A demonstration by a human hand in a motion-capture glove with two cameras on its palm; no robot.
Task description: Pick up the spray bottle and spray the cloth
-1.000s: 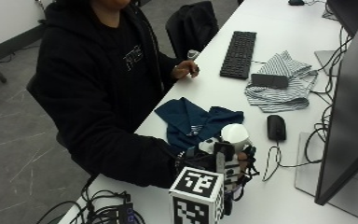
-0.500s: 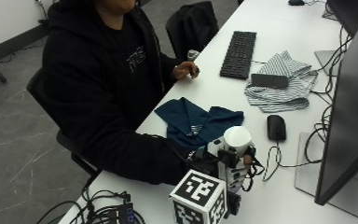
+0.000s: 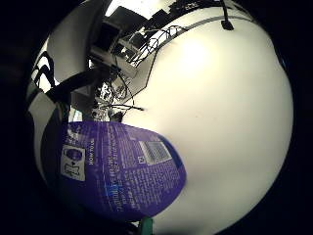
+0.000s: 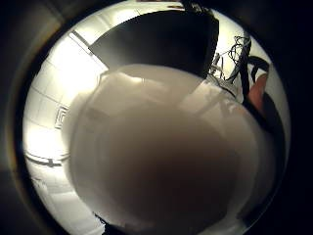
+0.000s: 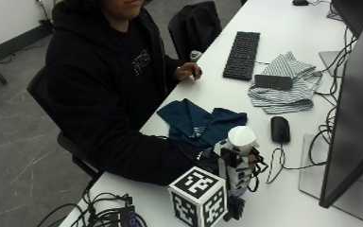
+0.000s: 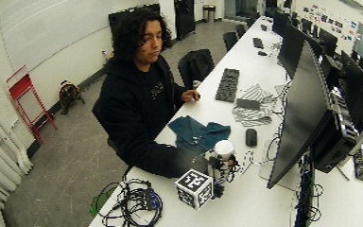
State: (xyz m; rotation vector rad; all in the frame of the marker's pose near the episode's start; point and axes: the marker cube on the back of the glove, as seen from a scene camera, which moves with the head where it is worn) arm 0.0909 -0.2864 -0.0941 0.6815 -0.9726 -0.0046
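My gloved right hand [image 5: 222, 158] grips the spray bottle [image 5: 241, 138] near the front of the white table [image 5: 257, 104]. The bottle is upright, with a white head and a purple label [image 3: 122, 166]. I cannot tell whether its base touches the table. Its white head [image 4: 161, 161] fills the thumb side palm view. The dark blue cloth [image 5: 200, 122] lies crumpled on the table just beyond the hand, toward the person's body. In the wide outside view the bottle [image 6: 223, 147] stands right beside the cloth [image 6: 197, 135].
A black mouse [image 5: 280, 128] lies just past the bottle, and a large monitor [image 5: 354, 113] with cables [image 5: 276, 165] stands beside it. Farther off are a striped cloth [image 5: 288, 85] with a dark flat object on it and a keyboard [image 5: 242, 54]. The bare left hand [image 5: 187, 72] rests by the table edge.
The hand and bottle have barely shifted. Nothing else has visibly moved.
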